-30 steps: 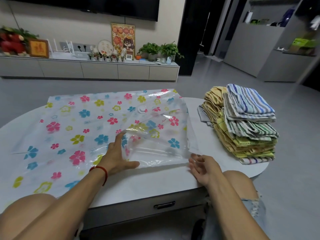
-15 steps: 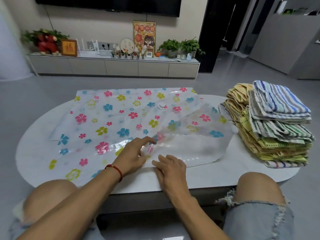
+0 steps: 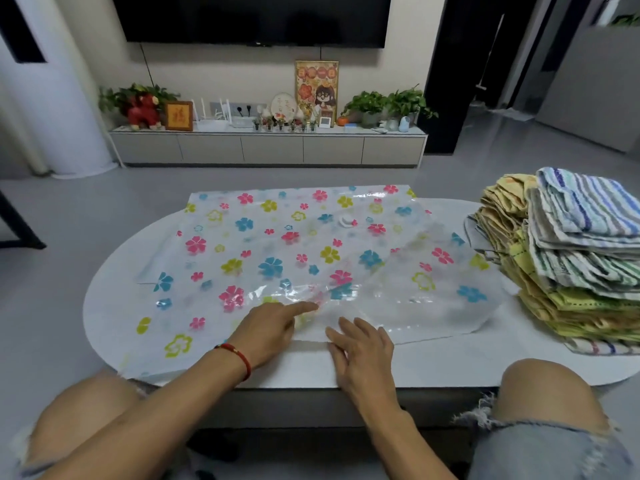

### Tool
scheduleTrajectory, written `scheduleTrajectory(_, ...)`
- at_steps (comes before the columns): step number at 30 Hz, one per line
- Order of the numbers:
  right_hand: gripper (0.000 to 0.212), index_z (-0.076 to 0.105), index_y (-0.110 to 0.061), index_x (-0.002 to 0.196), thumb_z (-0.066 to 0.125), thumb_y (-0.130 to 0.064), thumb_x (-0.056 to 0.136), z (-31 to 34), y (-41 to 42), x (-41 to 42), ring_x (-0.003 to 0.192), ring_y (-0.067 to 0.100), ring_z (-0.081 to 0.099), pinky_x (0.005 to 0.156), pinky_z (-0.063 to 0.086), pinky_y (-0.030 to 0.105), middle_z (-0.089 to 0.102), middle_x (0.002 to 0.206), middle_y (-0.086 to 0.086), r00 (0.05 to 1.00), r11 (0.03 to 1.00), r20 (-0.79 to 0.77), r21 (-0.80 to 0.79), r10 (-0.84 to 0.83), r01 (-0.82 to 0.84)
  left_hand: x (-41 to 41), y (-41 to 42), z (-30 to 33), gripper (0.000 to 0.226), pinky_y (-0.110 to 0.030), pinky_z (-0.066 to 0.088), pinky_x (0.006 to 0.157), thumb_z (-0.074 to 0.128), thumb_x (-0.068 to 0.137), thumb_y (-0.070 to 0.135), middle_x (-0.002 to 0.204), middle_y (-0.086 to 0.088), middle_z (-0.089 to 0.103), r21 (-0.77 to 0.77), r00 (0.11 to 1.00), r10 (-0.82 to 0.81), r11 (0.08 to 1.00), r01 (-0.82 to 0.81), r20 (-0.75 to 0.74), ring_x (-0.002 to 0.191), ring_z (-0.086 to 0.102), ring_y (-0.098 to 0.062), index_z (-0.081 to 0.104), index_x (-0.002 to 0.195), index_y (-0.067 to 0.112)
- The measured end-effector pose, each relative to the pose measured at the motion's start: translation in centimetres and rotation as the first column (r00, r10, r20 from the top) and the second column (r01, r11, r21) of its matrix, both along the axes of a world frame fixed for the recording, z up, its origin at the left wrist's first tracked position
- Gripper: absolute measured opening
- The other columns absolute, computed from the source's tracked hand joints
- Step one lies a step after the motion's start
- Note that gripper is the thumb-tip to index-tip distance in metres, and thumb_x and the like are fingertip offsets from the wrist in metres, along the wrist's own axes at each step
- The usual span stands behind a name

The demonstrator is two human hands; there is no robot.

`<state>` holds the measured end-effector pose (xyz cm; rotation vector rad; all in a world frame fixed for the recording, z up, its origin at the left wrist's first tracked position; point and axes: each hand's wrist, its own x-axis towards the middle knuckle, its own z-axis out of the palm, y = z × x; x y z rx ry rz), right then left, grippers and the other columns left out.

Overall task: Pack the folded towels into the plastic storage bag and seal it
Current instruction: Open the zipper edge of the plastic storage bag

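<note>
Both hands have slid closer together along the near edge of the tabletop (image 3: pixel 104 289) since a moment ago, and the right end of the bag has dropped flatter and spread toward the towels. Right now the left hand (image 3: pixel 273 329) rests on the plastic storage bag (image 3: pixel 277 251) with fingers (image 3: pixel 304 307) stretched out, index pointing along a crinkled fold, gripping nothing. Right hand (image 3: pixel 362 353) lies just beside it, fingers spread flat on the bag's near hem, also holding nothing.

That bag covers most of the tabletop, flower print up, white valve (image 3: pixel 346 221) toward the far edge. It looks thin, slick and floppy, so I'd guess you need to pinch one layer at the mouth and peel it up, not just push.

Folded towels (image 3: pixel 568 258) sit stacked at the right edge, touching the bag's end, none packed yet. Soft and squishy, probably best grabbed a few at a time from underneath.
</note>
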<state>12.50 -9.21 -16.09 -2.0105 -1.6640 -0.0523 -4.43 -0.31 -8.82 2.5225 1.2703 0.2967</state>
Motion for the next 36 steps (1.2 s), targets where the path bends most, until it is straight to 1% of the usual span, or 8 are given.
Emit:
scheduleTrajectory(6, 0.046, 0.079, -0.010, 0.102, 0.090, -0.013, 0.057, 2.5, 0.5, -4.2, 0.115, 0.027, 0.070, 0.108, 0.044, 0.061, 0.076, 0.115, 0.008, 0.994, 0.994, 0.105, -0.104, 0.028, -0.017, 0.0, 2.0, 2.3, 0.036, -0.028, 0.043, 0.059, 0.047, 0.091, 0.006, 0.080, 0.004, 0.062, 0.075, 0.992, 0.020, 0.997, -0.029, 0.127, 0.070, 0.057, -0.016, 0.068, 0.106, 0.031)
scheduleTrajectory(11, 0.029, 0.071, -0.026, 0.120, 0.047, -0.021, 0.105, 4.8, 2.4, -5.7, 0.111, 0.019, 0.064, 0.121, 0.025, 0.048, 0.073, 0.112, -0.004, 0.992, 0.994, -0.090, -0.051, 0.092, -0.097, -1.4, 1.7, 3.0, 0.030, -0.026, 0.045, 0.073, 0.045, 0.097, 0.025, 0.105, 0.010, 0.065, 0.079, 0.997, -0.032, 0.997, 0.026, 0.065, 0.087, 0.056, -0.007, 0.061, 0.121, 0.033)
scheduleTrajectory(14, 0.024, 0.076, -0.026, 0.103, 0.055, -0.015, 0.099, 4.3, 2.2, -5.2, 0.097, 0.021, 0.068, 0.112, 0.037, 0.050, 0.076, 0.096, -0.004, 0.983, 0.990, -0.118, 0.020, 0.140, -0.138, -2.4, 0.5, 2.2, 0.037, -0.026, 0.041, 0.069, 0.043, 0.095, 0.032, 0.109, 0.010, 0.055, 0.091, 0.995, -0.094, 0.991, 0.095, -0.015, 0.087, 0.050, -0.008, 0.049, 0.131, 0.041)
scheduleTrajectory(18, 0.010, 0.078, -0.021, 0.090, 0.068, -0.019, 0.091, 2.5, 1.8, -4.4, 0.076, 0.023, 0.067, 0.087, 0.058, 0.043, 0.073, 0.081, -0.003, 0.967, 0.968, -0.069, 0.066, 0.245, -0.240, -2.9, 1.7, 2.1, 0.035, -0.036, 0.050, 0.073, 0.049, 0.088, 0.002, 0.093, 0.001, 0.063, 0.144, 0.997, -0.071, 0.987, 0.066, 0.026, 0.086, 0.060, -0.021, 0.067, 0.101, 0.029)
scheduleTrajectory(22, 0.003, 0.077, -0.021, 0.078, 0.079, -0.022, 0.076, 1.4, -0.1, -3.4, 0.081, 0.020, 0.066, 0.070, 0.060, 0.035, 0.072, 0.083, -0.005, 0.955, 0.953, 0.011, 0.051, 0.298, -0.298, -3.3, 5.1, 4.0, 0.032, -0.027, 0.048, 0.070, 0.052, 0.089, -0.005, 0.084, 0.001, 0.058, 0.268, 0.966, 0.124, 0.946, -0.184, 0.225, 0.076, 0.059, -0.020, 0.074, 0.090, 0.019)
scheduleTrajectory(26, 0.014, 0.077, -0.016, 0.074, 0.080, -0.030, 0.071, 3.1, 1.0, -5.1, 0.068, 0.023, 0.065, 0.059, 0.056, 0.037, 0.071, 0.079, -0.002, 0.978, 0.978, 0.018, 0.018, 0.207, -0.207, -2.7, 4.4, 6.3, 0.022, -0.017, 0.050, 0.072, 0.053, 0.095, 0.011, 0.098, 0.003, 0.062, 0.091, 0.934, 0.113, 0.984, -0.152, 0.340, 0.075, 0.059, -0.009, 0.072, 0.105, 0.020)
scheduleTrajectory(30, 0.015, 0.079, -0.018, 0.091, 0.065, -0.019, 0.086, 4.9, 3.1, -6.5, 0.072, 0.029, 0.071, 0.060, 0.058, 0.042, 0.076, 0.079, 0.003, 0.943, 0.935, -0.035, 0.147, 0.331, -0.323, -4.7, 3.2, 6.1, 0.026, -0.026, 0.050, 0.071, 0.067, 0.078, 0.022, 0.093, 0.006, 0.055, 0.033, 0.984, -0.074, 0.997, 0.069, 0.161, 0.075, 0.054, -0.009, 0.065, 0.101, 0.032)
scheduleTrajectory(36, 0.028, 0.080, -0.024, 0.098, 0.054, -0.027, 0.090, 4.1, 3.0, -5.9, 0.079, 0.023, 0.072, 0.065, 0.059, 0.038, 0.079, 0.087, -0.004, 0.918, 0.915, -0.124, 0.204, 0.378, -0.349, -6.7, 1.0, 4.3, 0.026, -0.028, 0.042, 0.072, 0.047, 0.096, 0.035, 0.096, 0.010, 0.048, 0.045, 0.962, -0.213, 0.974, 0.224, -0.171, 0.079, 0.046, -0.009, 0.056, 0.120, 0.040)
